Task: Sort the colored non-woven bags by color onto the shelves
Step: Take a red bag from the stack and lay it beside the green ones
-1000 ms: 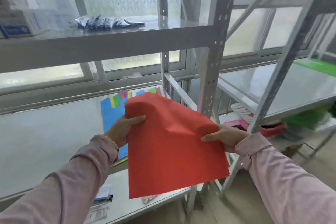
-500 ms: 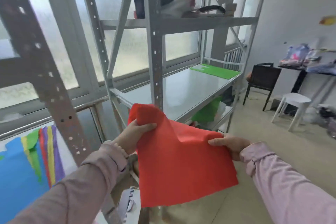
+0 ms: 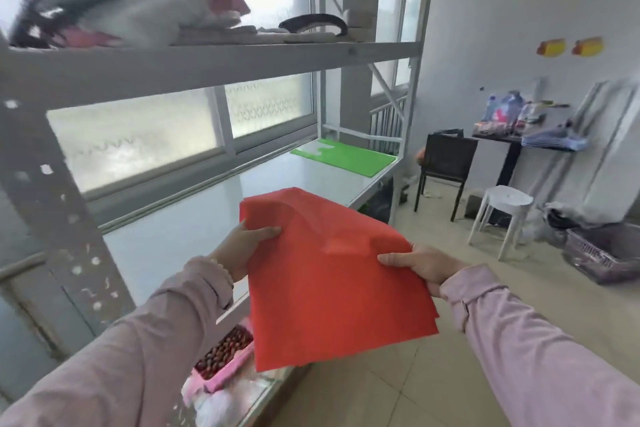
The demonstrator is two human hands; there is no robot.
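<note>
I hold a red non-woven bag (image 3: pixel 329 284) flat in front of me, over the front edge of a white middle shelf (image 3: pixel 214 218). My left hand (image 3: pixel 247 246) grips the bag's left edge, thumb on top. Its right edge is pinched by my right hand (image 3: pixel 420 265). A green bag (image 3: pixel 346 156) lies flat at the far end of the same shelf, well beyond the red one.
A grey perforated rack post (image 3: pixel 59 218) stands at the left. The upper shelf (image 3: pixel 207 62) carries a pile of cloth items. A pink tray of brown beads (image 3: pixel 225 354) sits on the lower shelf. A black chair (image 3: pixel 446 159), white stool (image 3: pixel 502 215) and basket (image 3: pixel 602 253) stand on the tiled floor at right.
My view has swung right, from the rack with the mixed colored bags to the neighbouring rack with the green bag. Both hands keep hold of the red bag.
</note>
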